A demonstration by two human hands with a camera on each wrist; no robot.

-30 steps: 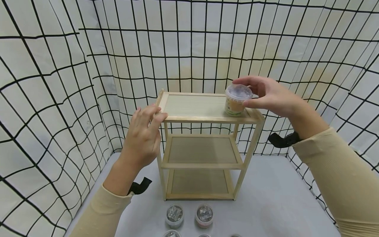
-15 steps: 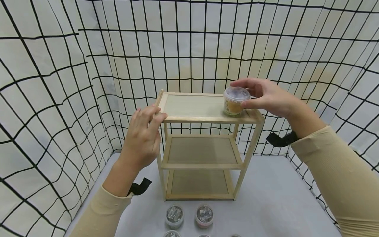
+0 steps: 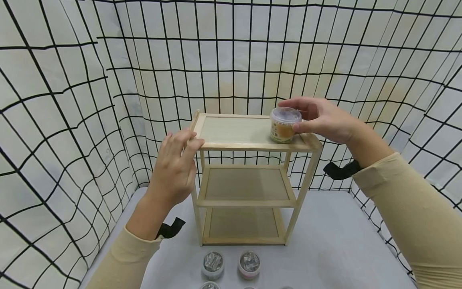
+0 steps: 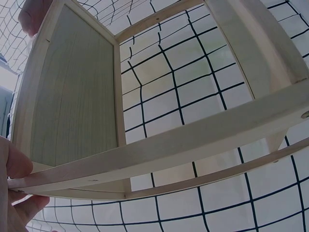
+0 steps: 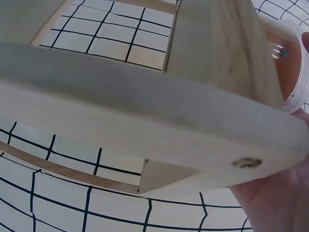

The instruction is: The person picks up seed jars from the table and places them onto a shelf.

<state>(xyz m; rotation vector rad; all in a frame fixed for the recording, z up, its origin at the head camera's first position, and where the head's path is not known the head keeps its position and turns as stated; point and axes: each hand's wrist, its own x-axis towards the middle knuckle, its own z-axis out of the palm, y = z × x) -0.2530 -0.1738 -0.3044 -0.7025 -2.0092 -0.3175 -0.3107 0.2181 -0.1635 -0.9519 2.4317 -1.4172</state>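
A small wooden rack (image 3: 247, 202) with three shelves stands upright in the middle of the head view. At the right end of its top shelf is a lidded clear plastic tub (image 3: 282, 130) with orange contents and printing on its side. My right hand (image 3: 321, 120) grips this tub from the right, thumb in front and fingers behind. My left hand (image 3: 175, 164) holds the top left corner of the rack, and the left wrist view shows fingertips (image 4: 19, 162) and thumb on either side of the wooden rail. In the right wrist view the tub (image 5: 287, 58) is partly behind the rack's upright.
Several lidded tubs, among them one with a greyish base (image 3: 213, 265) and one with a pinkish base (image 3: 249, 265), stand on the white table (image 3: 325, 241) before the rack. A black wire grid (image 3: 232, 56) backed with white sheeting encloses three sides.
My right hand has moved the orange tub slightly left and toward me along the top shelf. The left hand has stayed on the rack's corner.
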